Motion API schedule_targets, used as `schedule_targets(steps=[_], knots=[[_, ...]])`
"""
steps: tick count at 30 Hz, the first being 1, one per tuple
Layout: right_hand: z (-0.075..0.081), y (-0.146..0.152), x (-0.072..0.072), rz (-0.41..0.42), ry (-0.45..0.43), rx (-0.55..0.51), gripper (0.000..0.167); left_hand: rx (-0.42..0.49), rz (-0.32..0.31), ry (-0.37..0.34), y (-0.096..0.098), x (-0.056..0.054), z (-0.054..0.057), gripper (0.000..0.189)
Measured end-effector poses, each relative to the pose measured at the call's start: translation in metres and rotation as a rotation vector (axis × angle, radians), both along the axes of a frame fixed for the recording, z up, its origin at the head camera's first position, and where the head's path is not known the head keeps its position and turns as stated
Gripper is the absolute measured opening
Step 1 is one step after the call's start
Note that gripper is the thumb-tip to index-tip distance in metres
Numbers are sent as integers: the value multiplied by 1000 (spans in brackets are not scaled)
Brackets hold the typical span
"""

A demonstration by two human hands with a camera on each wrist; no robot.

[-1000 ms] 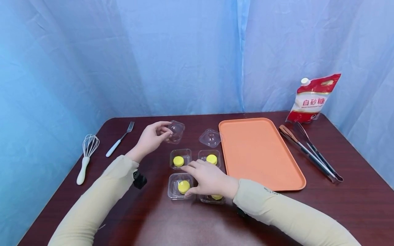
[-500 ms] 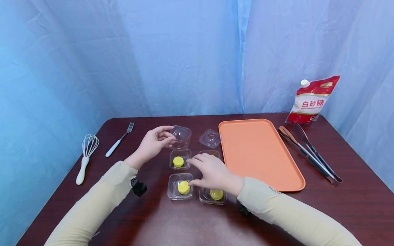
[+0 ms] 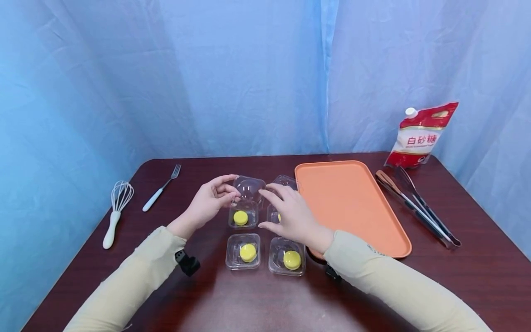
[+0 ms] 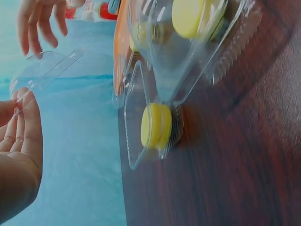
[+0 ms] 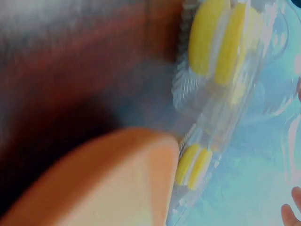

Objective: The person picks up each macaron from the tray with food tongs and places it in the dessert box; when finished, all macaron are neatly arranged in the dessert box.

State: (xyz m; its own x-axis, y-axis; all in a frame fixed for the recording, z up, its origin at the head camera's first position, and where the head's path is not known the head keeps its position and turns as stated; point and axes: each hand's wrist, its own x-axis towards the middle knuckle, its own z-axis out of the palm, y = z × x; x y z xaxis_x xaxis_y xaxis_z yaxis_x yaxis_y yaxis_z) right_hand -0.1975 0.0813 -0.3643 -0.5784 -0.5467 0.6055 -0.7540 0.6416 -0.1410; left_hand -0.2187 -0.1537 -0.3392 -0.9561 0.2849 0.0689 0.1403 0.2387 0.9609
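Observation:
Between thumb and fingers, my left hand (image 3: 209, 203) pinches the edge of a clear domed plastic lid (image 3: 250, 186). This lid is tilted above the far-left clear box (image 3: 253, 224), which has a yellow macaron (image 3: 240, 218) inside. My right hand (image 3: 292, 214) is spread, its fingertips close to the lid's right side; whether they touch it I cannot tell. It partly hides the far-right box and its macaron. Two nearer boxes each hold a yellow macaron, the left macaron (image 3: 248, 252) and the right macaron (image 3: 292, 260). A second clear lid (image 3: 287, 180) lies behind my right hand.
An orange tray (image 3: 352, 207) lies right of the boxes. Beyond it are tongs (image 3: 419, 207) and a standing red-and-white sugar pouch (image 3: 419, 138). A whisk (image 3: 114, 216) and a fork (image 3: 163, 186) lie on the left. Blue curtain (image 3: 249, 78) hangs behind the table.
My left hand has brought the lid rightward and nearer, over the far-left box. My right hand has moved away from me toward the lid, uncovering the near-right box.

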Motion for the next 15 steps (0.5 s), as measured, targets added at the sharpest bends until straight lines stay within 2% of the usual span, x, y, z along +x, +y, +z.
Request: schedule_targets(steps=[8,15], knots=[[0,3,-10,6,37,-37,83,64,-36,-9,5,8,-3,47],[0,4,-10,21,59,-13,85,90,-74,-2,11,16,-5,47]])
